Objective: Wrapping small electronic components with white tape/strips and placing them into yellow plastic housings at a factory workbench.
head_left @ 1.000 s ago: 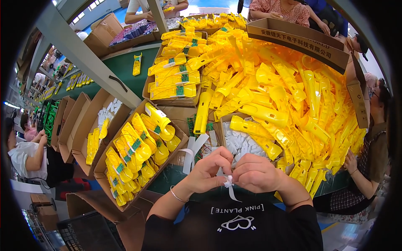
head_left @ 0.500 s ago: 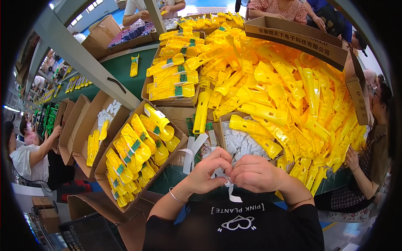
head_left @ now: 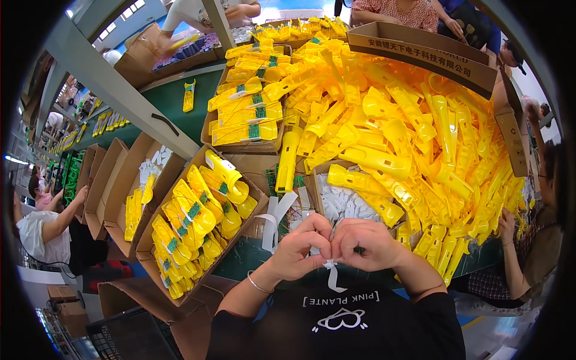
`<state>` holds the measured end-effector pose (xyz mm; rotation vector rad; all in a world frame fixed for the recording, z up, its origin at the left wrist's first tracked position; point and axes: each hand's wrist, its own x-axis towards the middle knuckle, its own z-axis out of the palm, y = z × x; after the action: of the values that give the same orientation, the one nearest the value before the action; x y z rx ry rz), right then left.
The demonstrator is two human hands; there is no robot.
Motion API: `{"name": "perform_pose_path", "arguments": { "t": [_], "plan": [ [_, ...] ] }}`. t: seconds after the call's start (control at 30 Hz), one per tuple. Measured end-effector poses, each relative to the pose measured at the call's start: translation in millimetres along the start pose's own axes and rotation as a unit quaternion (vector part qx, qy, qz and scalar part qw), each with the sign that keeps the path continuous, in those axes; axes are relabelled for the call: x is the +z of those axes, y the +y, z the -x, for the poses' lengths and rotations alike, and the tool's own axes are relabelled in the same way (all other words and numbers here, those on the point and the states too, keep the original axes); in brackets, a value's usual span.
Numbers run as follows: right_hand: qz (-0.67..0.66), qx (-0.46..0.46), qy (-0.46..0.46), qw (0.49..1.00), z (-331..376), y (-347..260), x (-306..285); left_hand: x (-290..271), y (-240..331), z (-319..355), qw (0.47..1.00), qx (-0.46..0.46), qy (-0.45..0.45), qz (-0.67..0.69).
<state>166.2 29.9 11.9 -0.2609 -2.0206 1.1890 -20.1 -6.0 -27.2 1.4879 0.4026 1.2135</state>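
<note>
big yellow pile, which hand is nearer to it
Right. The right hand is just in front of the near left edge of the pile; the left hand is farther left, on the right hand's far side from the pile.

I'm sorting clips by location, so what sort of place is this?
Most likely a factory assembly floor: there's a big heap of loose yellow plastic casings, a cardboard box of similar casings carrying green circuit boards, and other people nearby.
</note>
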Motion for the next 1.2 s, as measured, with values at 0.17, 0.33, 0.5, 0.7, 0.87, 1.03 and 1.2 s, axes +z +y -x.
{"name": "perform_pose_path", "arguments": {
  "t": [0.17, 0.33, 0.5, 0.7, 0.87, 1.03, 1.2],
  "plan": [
    [0.016, -0.014, -0.006, 1.0, -0.9, -0.2, -0.4, -1.6, 3.1, -2.3, 1.0, -0.006, -0.007, -0.024],
    [0.043, -0.024, 0.04, 0.998, 0.8, -1.3, 4.4, -1.8, 7.2, -4.1, 0.996, 0.028, 0.011, -0.082],
    [0.092, -0.03, 0.079, 0.992, 3.9, -5.1, 5.6, -3.1, 14.8, -3.3, 0.977, 0.071, 0.06, -0.193],
    [0.139, -0.013, 0.107, 0.984, 21.8, -4.1, -5.1, -15.7, 27.6, -3.3, 0.961, 0.077, 0.088, -0.25],
    [0.189, 0.022, 0.123, 0.974, 44.1, -6.6, -14.9, -29.6, 36.1, -4.6, 0.952, 0.101, 0.101, -0.269],
    [0.211, 0.044, 0.154, 0.964, 61.2, -7.6, -20.0, -46.0, 52.3, -2.3, 0.936, 0.115, 0.161, -0.291],
    [0.221, 0.077, 0.158, 0.959, 78.0, -6.8, -25.1, -59.9, 77.7, -2.9, 0.927, 0.119, 0.183, -0.305]
  ]
}}
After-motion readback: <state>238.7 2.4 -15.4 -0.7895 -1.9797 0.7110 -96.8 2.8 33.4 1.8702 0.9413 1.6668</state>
